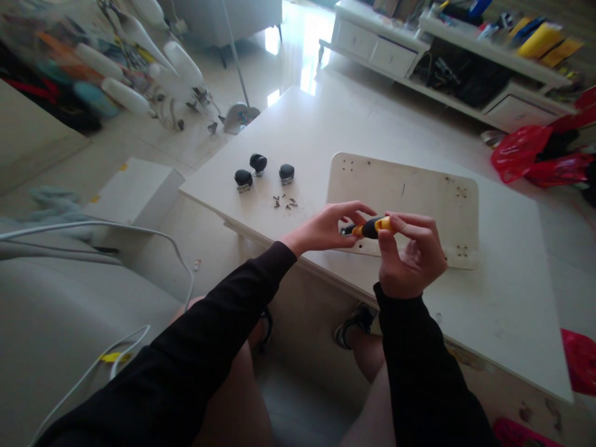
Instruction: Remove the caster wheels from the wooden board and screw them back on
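My right hand (412, 251) grips a yellow-and-black screwdriver (372, 228) by its yellow end, thumb and fingers closed on it. The screwdriver points left, toward my left hand (328, 226). My left fingers curl around a small dark caster (347, 230) with a shiny metal part, mostly hidden by the hand. Both hands are over the near left corner of a pale rounded board (405, 186) lying on the white table. Groups of small holes show at its other corners. Where the screwdriver's tip ends is hidden.
Three black casters (257, 162) stand on the white table (279, 127) to the left, with several loose screws (285, 202) before them. A white cabinet (377, 53) stands behind. Red plastic bags (524, 152) lie at right, a white box (135, 189) at left. White cables (174, 239) cross the left side.
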`<state>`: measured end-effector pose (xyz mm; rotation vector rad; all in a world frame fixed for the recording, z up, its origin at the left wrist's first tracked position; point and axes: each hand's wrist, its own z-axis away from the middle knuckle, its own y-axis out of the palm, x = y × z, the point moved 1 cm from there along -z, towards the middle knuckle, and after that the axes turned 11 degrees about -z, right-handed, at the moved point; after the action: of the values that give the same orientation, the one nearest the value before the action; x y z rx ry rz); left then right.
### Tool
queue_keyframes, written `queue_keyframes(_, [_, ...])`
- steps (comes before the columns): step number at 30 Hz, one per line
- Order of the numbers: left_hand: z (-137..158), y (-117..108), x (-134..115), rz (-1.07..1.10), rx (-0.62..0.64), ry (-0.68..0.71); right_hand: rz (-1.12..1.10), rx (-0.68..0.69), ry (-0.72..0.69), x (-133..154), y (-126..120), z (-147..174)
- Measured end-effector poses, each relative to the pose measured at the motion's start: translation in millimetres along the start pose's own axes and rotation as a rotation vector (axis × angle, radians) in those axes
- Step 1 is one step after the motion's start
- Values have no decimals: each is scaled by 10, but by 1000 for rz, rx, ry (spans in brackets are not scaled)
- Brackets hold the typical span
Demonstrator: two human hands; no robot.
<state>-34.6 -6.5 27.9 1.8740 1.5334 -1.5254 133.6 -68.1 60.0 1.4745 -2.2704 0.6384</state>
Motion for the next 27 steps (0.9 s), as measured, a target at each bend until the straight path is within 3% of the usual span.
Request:
queue_keyframes(4, [-10,28,14,-28,-37,-16,-13,-70,-14,15,19,-9])
queue_keyframes(10, [-16,-1,-1,-68,-27,-34,-155,8,68,8,48,58])
queue_keyframes(16, [12,-144,94,94,27,-76,-119,-48,-13,-41,27,21])
queue_keyframes(21, [-19,-284,268,74,-180,-201,-75,-83,-37,-48,14,21])
queue_keyframes(27, [-37,-317,353,-26,-337,-357,-87,1,-76,-5,-4,91])
